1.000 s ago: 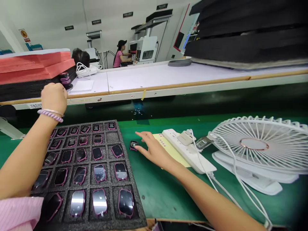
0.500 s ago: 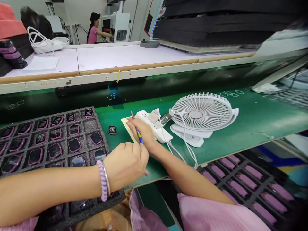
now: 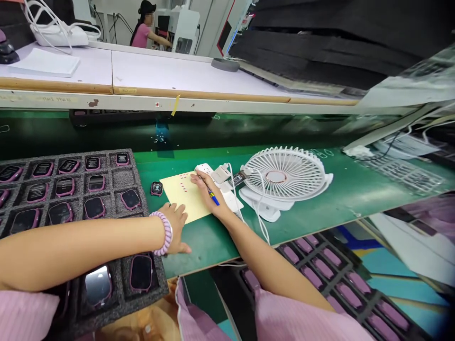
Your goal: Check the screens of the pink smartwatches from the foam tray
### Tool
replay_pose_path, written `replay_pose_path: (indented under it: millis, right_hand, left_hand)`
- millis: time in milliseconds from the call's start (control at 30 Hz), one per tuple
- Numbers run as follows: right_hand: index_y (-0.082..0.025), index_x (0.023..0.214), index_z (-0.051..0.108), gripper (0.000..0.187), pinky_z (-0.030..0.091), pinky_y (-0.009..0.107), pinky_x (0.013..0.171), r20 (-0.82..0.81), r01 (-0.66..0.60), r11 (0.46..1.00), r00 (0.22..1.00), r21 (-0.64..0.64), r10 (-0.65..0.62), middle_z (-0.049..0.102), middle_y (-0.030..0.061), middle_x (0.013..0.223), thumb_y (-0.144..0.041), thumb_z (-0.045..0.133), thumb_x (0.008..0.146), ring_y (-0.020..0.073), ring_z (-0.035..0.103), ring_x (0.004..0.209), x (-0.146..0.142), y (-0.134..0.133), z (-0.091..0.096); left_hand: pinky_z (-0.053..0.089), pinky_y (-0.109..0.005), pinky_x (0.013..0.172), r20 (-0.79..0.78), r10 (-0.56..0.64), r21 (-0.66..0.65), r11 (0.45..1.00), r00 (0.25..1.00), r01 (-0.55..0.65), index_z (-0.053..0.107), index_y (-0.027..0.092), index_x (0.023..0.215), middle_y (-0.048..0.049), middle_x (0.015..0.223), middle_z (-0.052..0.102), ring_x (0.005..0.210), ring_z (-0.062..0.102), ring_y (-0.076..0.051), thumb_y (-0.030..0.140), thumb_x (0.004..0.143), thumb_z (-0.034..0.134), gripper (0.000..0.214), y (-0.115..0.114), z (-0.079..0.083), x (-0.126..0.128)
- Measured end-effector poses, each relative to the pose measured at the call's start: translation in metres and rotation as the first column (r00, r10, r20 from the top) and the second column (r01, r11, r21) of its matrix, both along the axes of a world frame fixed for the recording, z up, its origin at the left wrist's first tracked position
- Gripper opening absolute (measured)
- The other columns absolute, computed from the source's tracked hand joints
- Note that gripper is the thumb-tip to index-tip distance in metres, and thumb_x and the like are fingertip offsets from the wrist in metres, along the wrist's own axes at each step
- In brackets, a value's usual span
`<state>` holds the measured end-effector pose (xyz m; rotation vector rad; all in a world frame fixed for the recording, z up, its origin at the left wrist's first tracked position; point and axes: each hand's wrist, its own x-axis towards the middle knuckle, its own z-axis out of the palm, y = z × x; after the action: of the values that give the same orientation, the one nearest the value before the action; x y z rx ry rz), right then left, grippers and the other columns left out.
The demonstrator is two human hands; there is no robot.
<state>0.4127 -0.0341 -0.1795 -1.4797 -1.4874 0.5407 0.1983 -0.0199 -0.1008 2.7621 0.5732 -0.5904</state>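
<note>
My right hand (image 3: pixel 209 195) grips a blue pen (image 3: pixel 212 196) with its tip on a pale yellow sheet of paper (image 3: pixel 179 195) that carries several small red marks. My left hand (image 3: pixel 175 226), with a purple bead bracelet at the wrist, lies flat and open on the near corner of that sheet. A single pink-framed smartwatch body (image 3: pixel 156 188) sits loose on the green belt just left of the paper. A black foam tray (image 3: pixel 122 178) of several such watch bodies stretches under my left forearm.
A white power strip (image 3: pixel 227 192) with plugs and cables lies by my right hand, and a white desk fan (image 3: pixel 284 177) stands beyond it. A white raised bench (image 3: pixel 185 78) runs across the back. Another foam tray (image 3: pixel 320 265) sits lower right. A person works far behind.
My left hand came down from the far left and now rests flat on the paper. My right hand left the loose watch, took up a pen and set it on the sheet. The view swung right.
</note>
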Motion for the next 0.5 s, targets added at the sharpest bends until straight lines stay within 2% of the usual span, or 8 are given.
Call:
replay_pose_path:
  millis: [67,133,233,267,300,367,433,500]
  right_hand:
    - [-0.020,0.149,0.047,0.068,0.038,0.048,0.121,0.012,0.010,1.000,1.000,0.007,-0.010,0.057,0.0162,0.145,-0.073,0.042,0.107,0.0300,0.056,0.135,0.002,0.001,0.000]
    - [-0.020,0.140,0.056,0.067,0.042,0.049,0.117,-0.013,0.066,0.997,0.998,0.035,-0.066,0.062,0.0156,0.138,-0.075,0.053,0.101,0.0321,0.058,0.131,-0.001,0.004,0.004]
    - [-0.019,0.114,0.064,0.058,0.060,0.043,0.091,-0.216,0.091,0.996,0.973,0.010,-0.086,0.070,0.0120,0.108,-0.068,0.074,0.087,0.0300,0.070,0.101,-0.009,0.018,0.015]
    - [-0.019,0.105,0.063,0.052,0.061,0.037,0.074,-0.276,0.063,0.998,0.959,-0.020,-0.066,0.069,0.0084,0.091,-0.065,0.075,0.086,0.0263,0.071,0.083,-0.012,0.025,0.019]
    - [-0.019,0.097,0.061,0.046,0.058,0.031,0.061,-0.328,0.021,0.998,0.944,-0.053,-0.037,0.066,0.0045,0.077,-0.062,0.074,0.087,0.0223,0.067,0.068,-0.015,0.033,0.021]
    - [-0.020,0.090,0.056,0.039,0.049,0.024,0.044,-0.416,-0.074,0.991,0.909,-0.110,0.022,0.059,0.0002,0.063,-0.057,0.069,0.088,0.0177,0.059,0.052,-0.019,0.048,0.023]
    - [-0.020,0.087,0.054,0.034,0.048,0.023,0.041,-0.473,-0.167,0.975,0.878,-0.149,0.078,0.060,0.0010,0.063,-0.051,0.068,0.086,0.0171,0.059,0.049,-0.022,0.060,0.022]
    - [-0.019,0.085,0.054,0.031,0.055,0.026,0.046,-0.500,-0.246,0.955,0.856,-0.168,0.133,0.064,0.0038,0.067,-0.046,0.070,0.082,0.0183,0.064,0.053,-0.023,0.066,0.019]
  left_hand:
    - [0.032,-0.050,0.125,0.002,-0.004,0.003,1.000,1.000,0.004,0.041,0.005,0.156,-0.0242,0.164,0.031,0.153,0.035,-0.040,0.069,0.089,0.059,0.095,-0.005,0.001,-0.014]
    - [0.036,-0.050,0.123,0.010,-0.025,-0.017,1.000,1.000,0.025,0.046,0.004,0.152,-0.0257,0.162,0.035,0.149,0.040,-0.040,0.071,0.091,0.055,0.091,-0.007,0.007,-0.025]
    - [0.036,-0.051,0.123,-0.007,-0.078,-0.031,0.996,0.997,0.078,0.048,0.001,0.150,-0.0277,0.161,0.035,0.148,0.041,-0.042,0.068,0.096,0.050,0.086,-0.006,0.017,-0.030]
    - [0.037,-0.052,0.123,-0.016,-0.095,-0.016,0.995,0.995,0.095,0.048,0.001,0.150,-0.0279,0.161,0.036,0.148,0.041,-0.043,0.067,0.096,0.049,0.085,-0.005,0.020,-0.030]
    - [0.038,-0.053,0.121,-0.014,-0.107,0.005,0.994,0.994,0.107,0.048,0.001,0.149,-0.0275,0.160,0.038,0.147,0.042,-0.043,0.068,0.096,0.049,0.085,-0.004,0.022,-0.029]
    - [0.043,-0.054,0.116,0.000,-0.126,0.031,0.992,0.992,0.126,0.049,0.004,0.149,-0.0259,0.156,0.044,0.141,0.047,-0.042,0.069,0.095,0.050,0.085,-0.003,0.023,-0.027]
    - [0.043,-0.055,0.116,-0.004,-0.116,0.039,0.992,0.993,0.116,0.045,0.006,0.152,-0.0256,0.157,0.043,0.142,0.045,-0.042,0.072,0.093,0.051,0.089,-0.003,0.023,-0.026]
    - [0.035,-0.056,0.122,-0.064,-0.074,0.039,0.996,0.995,0.076,0.035,0.006,0.159,-0.0274,0.164,0.029,0.152,0.032,-0.046,0.077,0.090,0.052,0.100,-0.003,0.023,-0.025]
